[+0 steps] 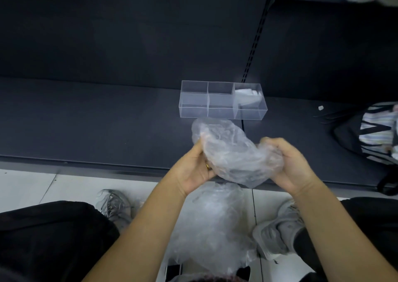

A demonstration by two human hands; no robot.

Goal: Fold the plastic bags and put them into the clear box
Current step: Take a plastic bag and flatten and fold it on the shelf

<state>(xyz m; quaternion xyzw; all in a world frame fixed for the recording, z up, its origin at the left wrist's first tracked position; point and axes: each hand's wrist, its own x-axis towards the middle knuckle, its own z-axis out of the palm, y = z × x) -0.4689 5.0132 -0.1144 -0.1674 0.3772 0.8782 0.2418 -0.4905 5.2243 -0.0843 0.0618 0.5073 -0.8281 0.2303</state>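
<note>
Plastic bag (pixel 234 157) gripped by left hand (pixel 197 170), right hand (pixel 288 165).

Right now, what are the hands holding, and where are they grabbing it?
A crumpled plastic bag: the left hand holds its left end, the right hand grips its bunched right end.

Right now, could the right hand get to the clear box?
Probably yes: the clear box stands just beyond the plastic bag, with nothing between them. But the right hand and left hand both grip that bag, so it is not free.
</note>
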